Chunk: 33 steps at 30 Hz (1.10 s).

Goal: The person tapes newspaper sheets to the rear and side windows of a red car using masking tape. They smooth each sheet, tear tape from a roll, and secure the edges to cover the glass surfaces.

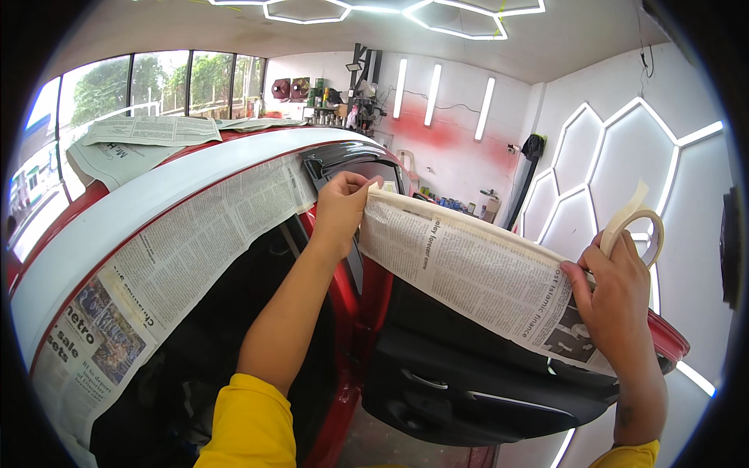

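While the left hand (341, 214) pinches the upper-left corner of a newsprint sheet (468, 269), the right hand (620, 288) grasps its other end, right of frame; sheet spans centre to right, above the black door panel (484, 398); tape roll (659, 232) (loose tail curling upward) against right fingers; white roof (117, 210), upper left, newsprint-edged.

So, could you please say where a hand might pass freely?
Likely the dark opening between newspaper strip and left forearm; white roof lies bare between that strip and the roof papers. Crowded: the newspaper sheet, left hand, right hand and tape roll by the open door.
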Motion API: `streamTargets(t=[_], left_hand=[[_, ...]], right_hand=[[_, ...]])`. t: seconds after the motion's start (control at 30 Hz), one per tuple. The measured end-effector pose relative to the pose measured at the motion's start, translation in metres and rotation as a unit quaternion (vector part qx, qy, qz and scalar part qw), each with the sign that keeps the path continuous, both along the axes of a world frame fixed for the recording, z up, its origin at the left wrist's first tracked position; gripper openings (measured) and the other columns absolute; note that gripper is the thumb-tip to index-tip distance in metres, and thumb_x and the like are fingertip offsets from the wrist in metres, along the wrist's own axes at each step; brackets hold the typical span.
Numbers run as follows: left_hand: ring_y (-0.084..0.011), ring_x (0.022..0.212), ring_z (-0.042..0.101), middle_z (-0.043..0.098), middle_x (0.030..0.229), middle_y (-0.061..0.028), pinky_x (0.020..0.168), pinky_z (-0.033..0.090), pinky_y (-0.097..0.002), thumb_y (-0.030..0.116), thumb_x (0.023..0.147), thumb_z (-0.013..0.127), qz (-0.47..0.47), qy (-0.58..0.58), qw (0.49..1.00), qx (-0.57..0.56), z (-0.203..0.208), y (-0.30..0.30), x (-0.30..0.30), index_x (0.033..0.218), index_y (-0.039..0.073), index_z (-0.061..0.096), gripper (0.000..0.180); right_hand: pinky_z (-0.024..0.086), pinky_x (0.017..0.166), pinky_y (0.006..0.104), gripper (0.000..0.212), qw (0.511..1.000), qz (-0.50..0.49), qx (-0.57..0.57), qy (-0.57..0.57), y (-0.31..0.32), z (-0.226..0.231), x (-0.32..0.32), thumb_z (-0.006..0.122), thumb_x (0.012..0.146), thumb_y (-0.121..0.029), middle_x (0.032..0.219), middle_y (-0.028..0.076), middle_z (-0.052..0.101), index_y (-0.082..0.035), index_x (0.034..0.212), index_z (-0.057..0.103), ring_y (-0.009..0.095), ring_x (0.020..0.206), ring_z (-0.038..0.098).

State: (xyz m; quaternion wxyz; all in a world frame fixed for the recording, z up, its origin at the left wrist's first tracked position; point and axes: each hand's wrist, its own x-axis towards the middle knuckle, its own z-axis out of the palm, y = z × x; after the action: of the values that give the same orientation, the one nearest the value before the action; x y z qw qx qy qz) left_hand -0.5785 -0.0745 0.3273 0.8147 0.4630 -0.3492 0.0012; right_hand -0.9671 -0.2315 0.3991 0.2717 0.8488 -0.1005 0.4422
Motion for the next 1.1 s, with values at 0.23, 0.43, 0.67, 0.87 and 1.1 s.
streamTargets(t=[0.23, 0.43, 0.67, 0.87, 1.1], left_hand=[[-0.015, 0.105, 0.071, 0.077, 0.115, -0.012, 0.097, 0.054, -0.0301, 0.007, 0.105, 0.072, 0.223, -0.187, 0.951, -0.106, -0.033, 0.009, -0.041, 0.133, -0.003, 0.068, 0.03], [-0.0149, 0.112, 0.068, 0.075, 0.124, -0.0111, 0.104, 0.051, -0.0301, 0.01, 0.11, 0.063, 0.182, -0.21, 0.959, -0.059, -0.03, 0.007, -0.045, 0.137, -0.003, 0.066, 0.03], [-0.0106, 0.103, 0.061, 0.071, 0.113, -0.0045, 0.097, 0.045, -0.0263, 0.014, 0.112, 0.044, -0.041, -0.151, 0.987, -0.034, -0.023, 0.012, -0.028, 0.124, -0.001, 0.067, 0.03], [-0.0102, 0.1, 0.06, 0.068, 0.107, -0.0025, 0.095, 0.046, -0.0277, 0.021, 0.113, 0.045, -0.11, -0.079, 0.98, -0.148, -0.025, -0.006, -0.032, 0.112, 0.004, 0.068, 0.028], [-0.0129, 0.086, 0.059, 0.065, 0.087, -0.0018, 0.082, 0.047, -0.0327, 0.023, 0.104, 0.061, -0.043, 0.009, 0.993, -0.109, -0.006, -0.009, -0.038, 0.091, 0.009, 0.068, 0.02]], right_hand=[[0.052, 0.076, 0.0482, 0.025, 1.0, 0.001, -0.005, 0.007, 0.0, 0.0, -0.001, 0.086, 0.087, -0.017, 0.097, 0.018, 0.063, 0.001, 0.084, 0.069, 0.036, 0.094, 0.063], [0.052, 0.076, 0.0485, 0.025, 1.0, -0.008, -0.003, 0.011, 0.0, 0.001, -0.001, 0.086, 0.087, -0.018, 0.096, 0.017, 0.063, 0.001, 0.084, 0.069, 0.035, 0.094, 0.063], [0.052, 0.074, 0.0482, 0.026, 1.0, -0.013, 0.0, 0.016, -0.001, 0.002, -0.001, 0.086, 0.087, -0.02, 0.094, 0.017, 0.063, 0.001, 0.084, 0.069, 0.035, 0.093, 0.063], [0.052, 0.073, 0.0473, 0.026, 1.0, -0.013, -0.002, 0.014, -0.002, 0.002, -0.001, 0.085, 0.089, -0.022, 0.091, 0.016, 0.062, 0.0, 0.085, 0.071, 0.035, 0.091, 0.063], [0.052, 0.073, 0.0464, 0.026, 0.999, -0.018, 0.016, 0.027, -0.001, 0.004, -0.004, 0.083, 0.092, -0.023, 0.088, 0.017, 0.062, -0.001, 0.087, 0.072, 0.034, 0.09, 0.064]])
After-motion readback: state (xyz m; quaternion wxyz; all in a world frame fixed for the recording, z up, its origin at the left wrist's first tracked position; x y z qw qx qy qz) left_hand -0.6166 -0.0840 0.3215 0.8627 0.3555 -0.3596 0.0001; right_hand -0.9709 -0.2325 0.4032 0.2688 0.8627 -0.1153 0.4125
